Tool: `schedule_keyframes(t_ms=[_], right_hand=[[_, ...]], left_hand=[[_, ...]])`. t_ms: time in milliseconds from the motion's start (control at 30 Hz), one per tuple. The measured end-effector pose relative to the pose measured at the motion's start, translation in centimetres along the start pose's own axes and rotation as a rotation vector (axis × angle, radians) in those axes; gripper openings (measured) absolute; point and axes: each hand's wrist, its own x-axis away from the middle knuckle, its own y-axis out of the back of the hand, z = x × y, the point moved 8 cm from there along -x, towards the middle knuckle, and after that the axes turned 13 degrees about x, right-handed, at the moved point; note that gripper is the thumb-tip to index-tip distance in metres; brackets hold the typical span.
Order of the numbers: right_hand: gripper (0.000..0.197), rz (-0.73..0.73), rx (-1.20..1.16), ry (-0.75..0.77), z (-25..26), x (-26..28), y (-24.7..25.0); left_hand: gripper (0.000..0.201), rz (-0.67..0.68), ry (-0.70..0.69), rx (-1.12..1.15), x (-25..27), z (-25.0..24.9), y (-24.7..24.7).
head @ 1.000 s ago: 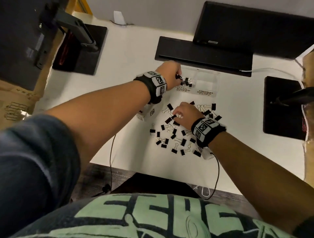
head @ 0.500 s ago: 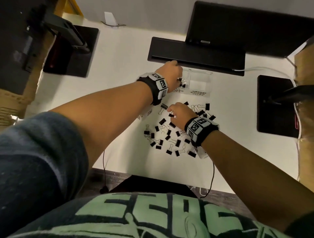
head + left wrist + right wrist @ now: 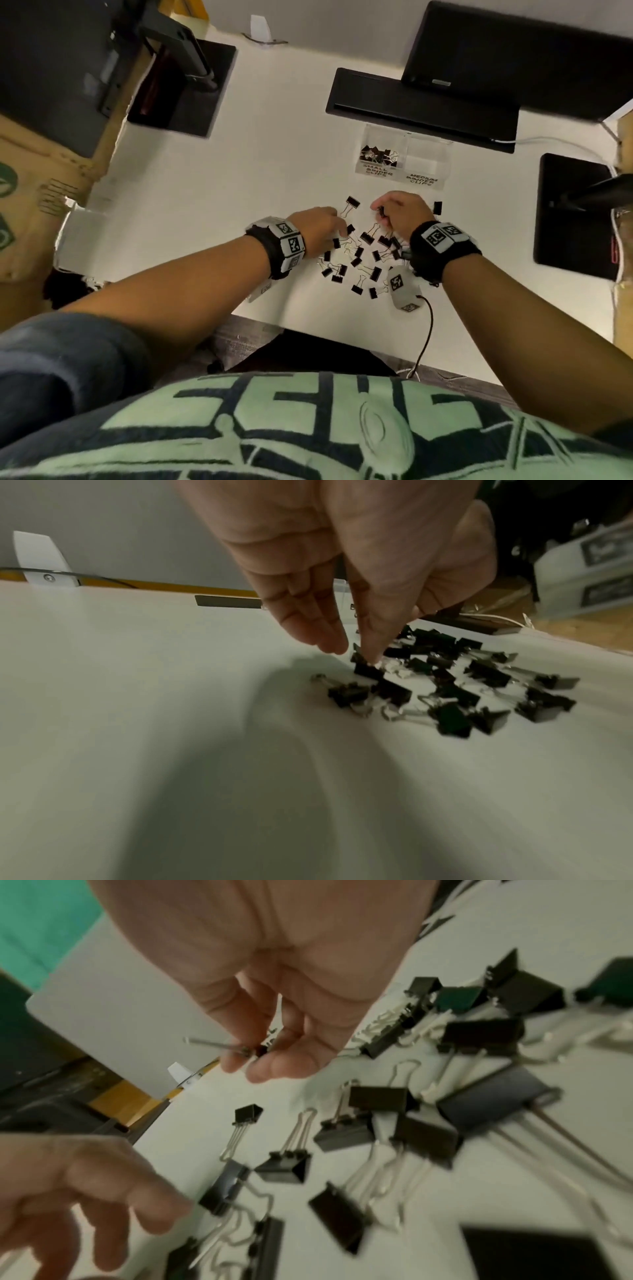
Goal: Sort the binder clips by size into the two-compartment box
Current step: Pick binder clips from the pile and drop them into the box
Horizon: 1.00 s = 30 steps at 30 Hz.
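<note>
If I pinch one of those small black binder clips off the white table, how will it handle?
Probably light: the right hand holds a small black binder clip in its fingertips. Its wire handles look hinged, so they may flop. In the loose pile, crossed handles might snag neighbours.

Setting: an office or lab workstation. A white table (image 3: 281, 154) carries a black monitor (image 3: 513, 51) on its flat base (image 3: 421, 102) at the far edge, dark stand plates (image 3: 181, 89) toward both side edges, and cabling (image 3: 555, 142). Cardboard boxes (image 3: 30, 192) stand beside the left edge.
</note>
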Motion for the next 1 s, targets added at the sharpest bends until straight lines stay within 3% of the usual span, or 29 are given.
schedule_keyframes(t_ms=[133, 267, 367, 467, 600, 1000], right_hand=[[0.018, 0.145, -0.175, -0.115, -0.8, 1.3, -2.0], [0.012, 0.184, 0.074, -0.108, -1.1, 2.4, -3.2], [0.014, 0.13, 0.416, -0.003, -0.8, 2.6, -3.7], [0.011, 0.024, 0.584, 0.054, -0.6, 2.6, -3.8], [0.009, -0.005, 0.639, 0.093, -0.2, 2.8, -4.6], [0.023, -0.015, 0.818, 0.211, 1.1, 2.7, -5.8]], left_hand=[[0.035, -0.03, -0.013, -0.017, 0.2, -0.1, -1.4], [0.026, -0.06, -0.01, -0.044, 0.0, -0.2, -1.9], [0.019, -0.097, -0.019, -0.03, -0.1, -0.5, -1.7], [0.023, -0.148, -0.014, 0.024, 0.2, -0.3, -0.9], [0.031, -0.153, 0.004, 0.116, 0.6, 0.3, 0.3], [0.016, -0.024, -0.056, 0.054, 2.0, 1.0, -0.8]])
